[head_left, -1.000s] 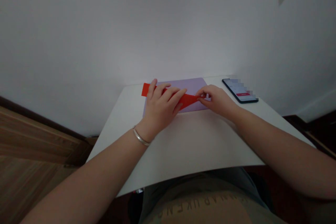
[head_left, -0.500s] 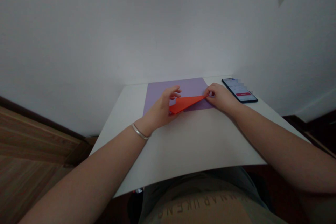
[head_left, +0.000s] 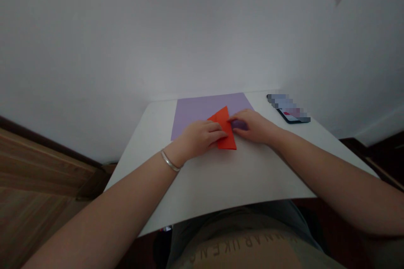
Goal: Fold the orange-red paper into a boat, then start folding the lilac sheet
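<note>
A folded piece of orange-red paper [head_left: 224,122] stands out against a larger purple sheet [head_left: 202,107], its lower end reaching past that sheet's front edge. My left hand [head_left: 202,136] lies over the paper's left part, fingers closed on it; the thumb is hidden. On the other side, my right hand [head_left: 252,125] has thumb and index finger curved apart, with purple showing between them. Its fingertips meet the right edge of the folded paper without visibly pinching it.
Both sheets are on a white table [head_left: 246,176] against a pale wall. A phone [head_left: 288,109], its screen partly blurred, lies at the right back. Wooden panelling [head_left: 41,168] is on the left.
The folded paper has turned from pointing rightward to standing more upright, its broad face showing. My left hand has closed over it. My right hand has released the tip and moved left to its edge.
</note>
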Available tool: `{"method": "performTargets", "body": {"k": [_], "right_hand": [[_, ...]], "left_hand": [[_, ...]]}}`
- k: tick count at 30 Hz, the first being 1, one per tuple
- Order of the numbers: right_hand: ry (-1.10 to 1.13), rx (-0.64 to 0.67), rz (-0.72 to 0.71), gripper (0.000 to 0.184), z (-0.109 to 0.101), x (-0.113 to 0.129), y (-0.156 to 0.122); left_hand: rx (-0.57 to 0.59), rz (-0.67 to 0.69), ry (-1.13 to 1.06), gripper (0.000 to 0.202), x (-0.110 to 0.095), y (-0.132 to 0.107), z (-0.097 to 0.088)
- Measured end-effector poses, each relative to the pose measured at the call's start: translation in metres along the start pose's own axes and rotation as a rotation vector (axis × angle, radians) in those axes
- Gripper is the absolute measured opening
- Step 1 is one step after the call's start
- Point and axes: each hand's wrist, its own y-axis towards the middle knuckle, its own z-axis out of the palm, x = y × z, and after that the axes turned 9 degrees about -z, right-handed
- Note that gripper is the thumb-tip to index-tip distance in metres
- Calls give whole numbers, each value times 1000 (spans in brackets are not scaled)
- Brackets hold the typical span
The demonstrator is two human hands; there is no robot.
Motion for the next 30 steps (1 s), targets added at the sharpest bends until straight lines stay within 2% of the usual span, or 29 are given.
{"method": "performTargets", "body": {"k": [2,5,10,12,15,17,20,24,26,30], "right_hand": [[26,24,-69,36,1,5,1],[48,57,-92,38,2,7,2],[115,83,-74,36,-3,9,2],[127,98,-83,51,-6,11,1],[108,136,-118,87,-9,16,0],[83,159,-134,96,-10,19,0],[67,192,-168,92,-11,20,0],[87,212,-198,89,-14,22,1],[87,212,-174,78,-15,24,2],[71,188,-55,43,-18,28,3]], "left_hand": [[-42,44,6,24,-1,1,2],[-54,47,37,26,-1,4,3],[19,-78,4,27,-2,4,5],[46,-179,-12,35,-3,2,6],[90,-287,12,46,-4,1,7],[119,-311,52,46,-5,1,7],[130,-334,123,41,-6,2,6],[83,-323,214,31,-8,4,2],[40,-304,240,25,-8,4,2],[-89,-248,248,16,-7,5,3]]}}
